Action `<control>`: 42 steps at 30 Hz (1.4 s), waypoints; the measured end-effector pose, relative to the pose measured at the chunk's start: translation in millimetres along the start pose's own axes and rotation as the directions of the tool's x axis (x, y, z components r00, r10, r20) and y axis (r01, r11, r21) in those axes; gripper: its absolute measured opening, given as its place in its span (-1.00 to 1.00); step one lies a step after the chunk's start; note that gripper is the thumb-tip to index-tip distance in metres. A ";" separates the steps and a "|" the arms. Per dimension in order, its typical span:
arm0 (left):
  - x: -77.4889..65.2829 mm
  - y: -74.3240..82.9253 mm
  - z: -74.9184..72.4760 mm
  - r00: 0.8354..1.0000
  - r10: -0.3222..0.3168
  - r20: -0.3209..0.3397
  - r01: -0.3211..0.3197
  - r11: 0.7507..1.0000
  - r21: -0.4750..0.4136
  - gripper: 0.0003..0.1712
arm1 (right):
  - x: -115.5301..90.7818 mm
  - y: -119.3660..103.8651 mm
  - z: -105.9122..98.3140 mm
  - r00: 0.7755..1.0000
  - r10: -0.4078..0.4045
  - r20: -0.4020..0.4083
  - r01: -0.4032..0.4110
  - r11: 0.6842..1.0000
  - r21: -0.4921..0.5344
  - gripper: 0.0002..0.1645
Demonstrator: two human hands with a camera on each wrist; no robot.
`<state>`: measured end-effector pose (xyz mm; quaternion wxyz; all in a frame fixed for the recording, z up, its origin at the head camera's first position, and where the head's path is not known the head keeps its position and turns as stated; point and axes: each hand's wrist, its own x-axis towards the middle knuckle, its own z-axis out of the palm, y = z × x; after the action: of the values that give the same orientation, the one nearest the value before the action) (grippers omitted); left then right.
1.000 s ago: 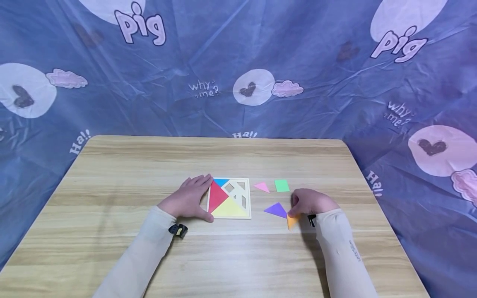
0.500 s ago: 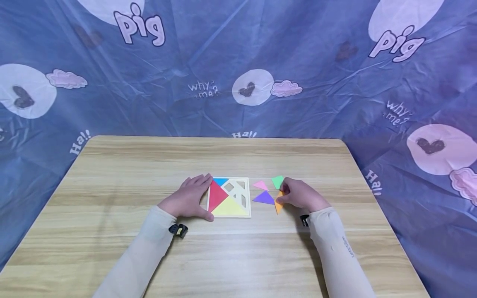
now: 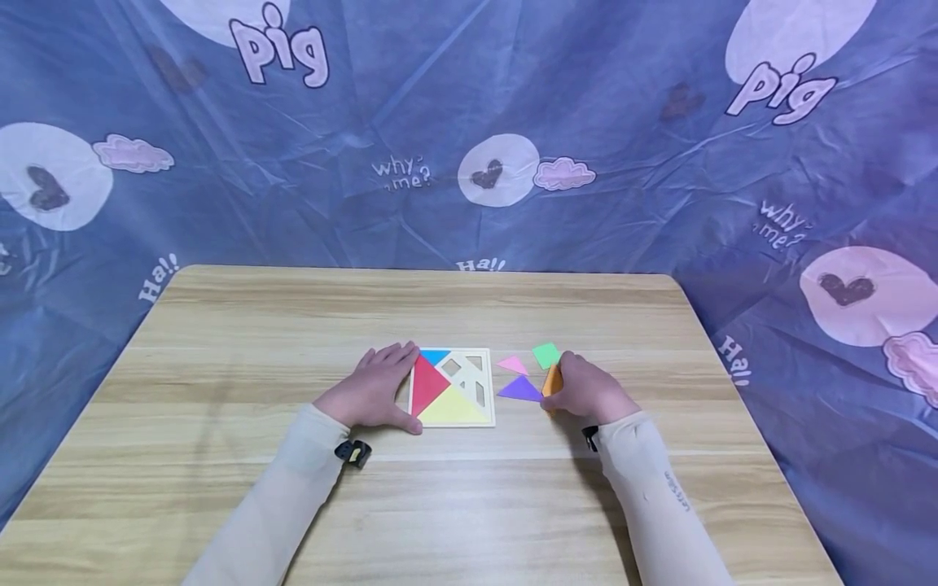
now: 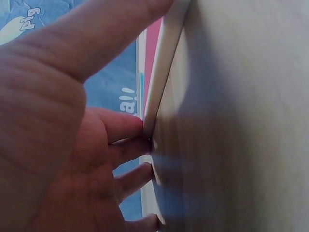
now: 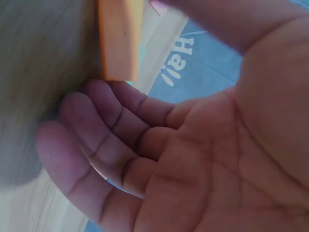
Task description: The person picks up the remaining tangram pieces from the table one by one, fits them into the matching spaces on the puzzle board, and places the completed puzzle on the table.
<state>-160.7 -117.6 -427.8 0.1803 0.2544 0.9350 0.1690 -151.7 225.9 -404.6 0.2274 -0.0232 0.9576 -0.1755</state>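
A tangram board [image 3: 490,407] lies flat near the middle of the table, with red [image 3: 427,387], yellow [image 3: 454,408] and blue [image 3: 435,357] pieces in its left and near parts. My left hand [image 3: 372,391] holds the board's left side, thumb at the near corner and index finger at the far corner. To the right, my right hand [image 3: 592,389] pinches an orange tangram piece [image 3: 550,384] between thumb and fingers; part of the piece is hidden. In the right wrist view the orange piece [image 5: 119,43] stands on edge beside the curled fingers.
Between board and right hand lie a purple triangle [image 3: 520,389] and a pink triangle [image 3: 513,365]. A green square [image 3: 545,355] lies just beyond the right fingers. The board's right part has several bare recesses with cut-out holes. A patterned blue cloth [image 3: 410,220] hangs behind the table.
My right hand has moved left and away from me with the orange piece, which is now tilted up. The purple triangle and green square shifted left. My left hand stays put.
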 end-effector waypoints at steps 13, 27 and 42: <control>4.3 -1.1 4.9 1.000 0.001 0.001 -0.001 1.000 0.012 0.47 | 2.0 -0.2 1.9 0.999 -0.030 -0.027 0.030 0.999 0.023 -0.60; 1.2 -3.3 6.6 1.000 -0.007 -0.015 0.007 1.000 0.008 0.47 | 12.2 -6.5 8.8 0.993 -0.060 -0.105 0.068 0.995 0.074 -0.62; 3.1 0.1 6.4 1.000 -0.013 0.004 0.013 1.000 0.009 0.47 | 20.2 9.0 14.1 0.997 -0.033 -0.073 0.053 0.957 0.286 -0.59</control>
<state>-160.4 -114.4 -434.2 0.1823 0.2496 0.9369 0.1633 -163.2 227.3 -428.1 0.1919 -0.0047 0.9282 -0.3187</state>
